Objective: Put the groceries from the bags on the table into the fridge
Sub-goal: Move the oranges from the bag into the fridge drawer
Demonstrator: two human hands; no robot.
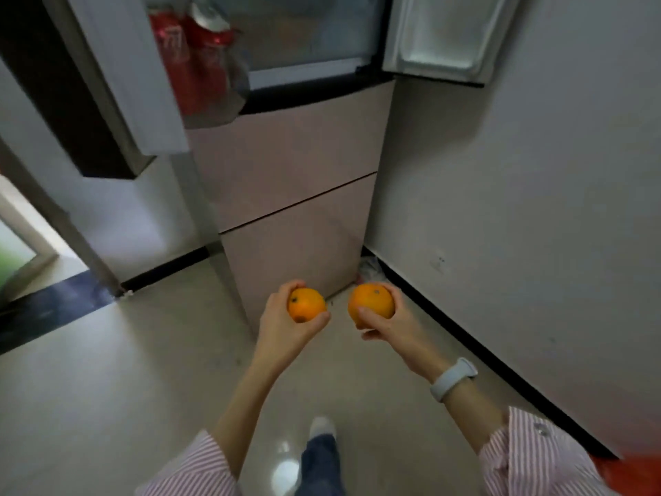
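One orange in my left hand, fingers curled round it; a second orange gripped in my right hand, thumb across its front. Both are held out side by side, slightly apart, low before the fridge. No sticker or writing readable on either fruit.

Fridge: both upper doors stand open, two pale pink drawer fronts below are closed. The left door's shelf holds red packaging, possibly bottles in a clear bag; view too blurred to read any label. Right door's shelf is white plastic.

Pale wristband on my right wrist, striped sleeves pushed up. Floor is glossy beige tile with black skirting along a grey wall. Wall socket low on the right.
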